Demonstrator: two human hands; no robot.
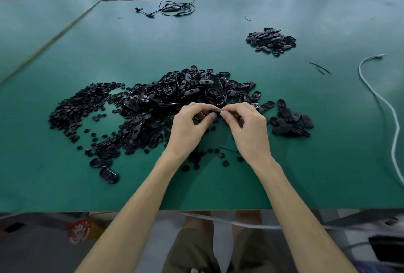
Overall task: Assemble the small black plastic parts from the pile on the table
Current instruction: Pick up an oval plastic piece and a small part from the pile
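- Broadly, green tabletop (306,163) under everything, running from edge to edge of the view.
- Main pile (192,91) of oval black shells heaped at centre, just at 12 o'clock from the hands; probably the stock to draw from.
- Thin spread of small round pieces (83,106) at 9 o'clock of that pile, with a few strays on the tabletop below the wrists.
- Smaller heap (271,41) well apart at 1 o'clock; possibly finished units, though too small to tell.
- Loose cluster (290,121) of shells at 3 o'clock of the hands.
- White cable (391,115) trailing along the 3 o'clock edge; black cable (175,9) coiled at the far 12 o'clock edge.
- Left hand (188,128) and right hand (249,128) close together at the pile's 6 o'clock rim, fingertips meeting.
- Fingers (236,108) of both curled inward, pinching one black part (215,111) between them, left from its 9 o'clock end, right from its 3 o'clock end.
- Cannot tell whether one piece or two pieces pressed together.
- Likely light, stiff, smooth moulded plastic: easy to lift, apt to slip or flick out of a pinch.
- Best taken by the long edges of the oval, leaving the recessed face free for the mating piece; firm, square press rather than force.
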